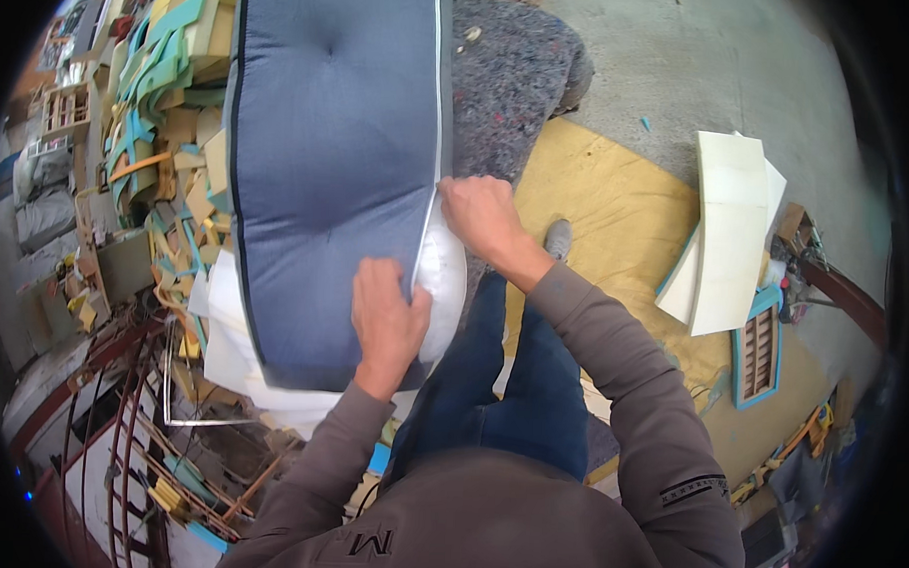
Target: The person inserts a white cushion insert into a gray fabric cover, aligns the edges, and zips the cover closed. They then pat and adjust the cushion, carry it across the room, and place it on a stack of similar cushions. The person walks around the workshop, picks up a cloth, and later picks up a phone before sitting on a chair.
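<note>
A long blue-grey cushion cover (324, 149) with tufted dimples lies in front of me, dark trim along its left side and a pale strip along its right. The right seam gapes near my body, and glossy white filling (443, 269) bulges out. My right hand (477, 215) is closed on the seam edge at the upper end of the gap; its fingertips are partly hidden. Lower down, my left hand (385, 312) rests on the cover with bent fingers bunching the fabric and its thumb by the open edge.
Speckled grey felt (502, 75) lies under the cushion's far right side. White sheets (233, 316) stick out at its near left. Foam offcuts (177, 194) are heaped at left. Cream foam slabs (729, 234) and a blue-edged frame (758, 350) lie right, by a yellow sheet (608, 199).
</note>
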`<control>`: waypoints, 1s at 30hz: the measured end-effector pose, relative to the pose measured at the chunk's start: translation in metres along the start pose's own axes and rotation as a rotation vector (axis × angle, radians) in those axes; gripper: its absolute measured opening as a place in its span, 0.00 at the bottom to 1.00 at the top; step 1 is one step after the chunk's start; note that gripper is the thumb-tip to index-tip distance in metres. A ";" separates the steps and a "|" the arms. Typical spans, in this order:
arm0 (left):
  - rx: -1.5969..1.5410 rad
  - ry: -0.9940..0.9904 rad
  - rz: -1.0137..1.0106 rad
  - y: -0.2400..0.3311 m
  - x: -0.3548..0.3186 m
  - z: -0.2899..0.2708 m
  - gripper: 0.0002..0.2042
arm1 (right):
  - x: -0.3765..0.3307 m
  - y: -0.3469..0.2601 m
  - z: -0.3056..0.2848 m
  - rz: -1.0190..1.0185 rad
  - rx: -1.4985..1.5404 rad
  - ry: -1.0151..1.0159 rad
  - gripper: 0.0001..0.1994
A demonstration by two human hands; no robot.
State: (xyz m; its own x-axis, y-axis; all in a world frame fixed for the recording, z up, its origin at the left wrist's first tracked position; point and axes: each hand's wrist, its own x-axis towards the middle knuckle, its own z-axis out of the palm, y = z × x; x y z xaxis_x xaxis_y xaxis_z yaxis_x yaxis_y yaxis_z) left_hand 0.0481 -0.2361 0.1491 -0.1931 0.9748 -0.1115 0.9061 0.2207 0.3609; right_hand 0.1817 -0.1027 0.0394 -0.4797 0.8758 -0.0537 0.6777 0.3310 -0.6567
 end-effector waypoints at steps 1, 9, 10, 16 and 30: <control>0.006 0.046 -0.054 -0.006 -0.014 -0.005 0.09 | -0.001 -0.012 -0.003 0.019 0.029 -0.005 0.04; -0.216 -0.140 0.121 -0.068 0.000 -0.025 0.17 | -0.105 -0.110 0.035 0.176 0.778 0.181 0.28; -0.248 -0.161 0.134 -0.068 0.004 -0.025 0.17 | -0.106 -0.112 0.050 0.180 0.783 0.203 0.29; -0.384 -0.254 0.238 -0.071 0.021 -0.004 0.16 | -0.085 -0.095 0.129 0.220 0.874 0.214 0.29; -0.215 -0.266 0.307 -0.042 0.018 0.055 0.13 | -0.094 -0.027 0.110 0.621 1.889 -0.148 0.19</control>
State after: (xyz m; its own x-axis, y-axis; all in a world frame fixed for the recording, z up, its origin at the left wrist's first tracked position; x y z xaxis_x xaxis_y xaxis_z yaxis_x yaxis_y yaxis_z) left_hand 0.0269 -0.2298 0.0808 0.2013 0.9604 -0.1928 0.8020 -0.0486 0.5954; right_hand 0.1477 -0.2327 -0.0207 -0.5552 0.6399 -0.5314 -0.5524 -0.7613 -0.3396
